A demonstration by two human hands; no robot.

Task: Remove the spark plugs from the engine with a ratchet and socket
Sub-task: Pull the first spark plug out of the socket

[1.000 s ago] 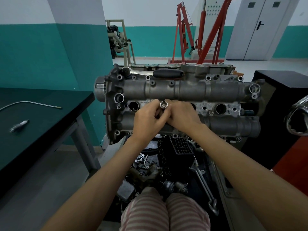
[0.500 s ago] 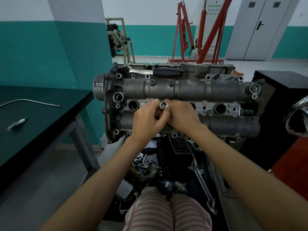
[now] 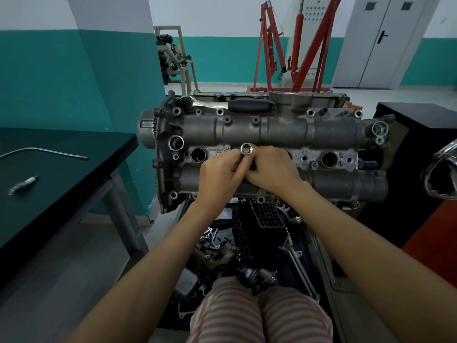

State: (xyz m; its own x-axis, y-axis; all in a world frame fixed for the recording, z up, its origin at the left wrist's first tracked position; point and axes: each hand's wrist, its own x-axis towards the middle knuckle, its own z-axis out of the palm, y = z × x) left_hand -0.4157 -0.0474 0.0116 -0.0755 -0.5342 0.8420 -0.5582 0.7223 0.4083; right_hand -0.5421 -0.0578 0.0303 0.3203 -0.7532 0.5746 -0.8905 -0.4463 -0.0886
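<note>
The grey engine head [image 3: 284, 131] lies across the middle of the view. A shiny socket [image 3: 246, 149] sticks up, open end towards me, near the second plug well. My left hand [image 3: 217, 177] and my right hand [image 3: 272, 172] meet around it, fingers curled on its shaft. The well below it is hidden by my hands. Open plug wells show at the left [image 3: 198, 154] and right [image 3: 329, 159]. A ratchet with a black handle [image 3: 251, 106] lies along the engine's far edge. One removed spark plug [image 3: 22, 185] lies on the dark table at the left.
A bent metal rod [image 3: 49, 152] lies on the dark table [image 3: 74, 184]. Loose engine parts and a long wrench [image 3: 300, 266] fill the tray below the engine. A black cabinet [image 3: 420, 134] stands at the right, and a red engine hoist [image 3: 296, 45] behind.
Both hands stay on the socket at the same well. Only the view has shifted slightly.
</note>
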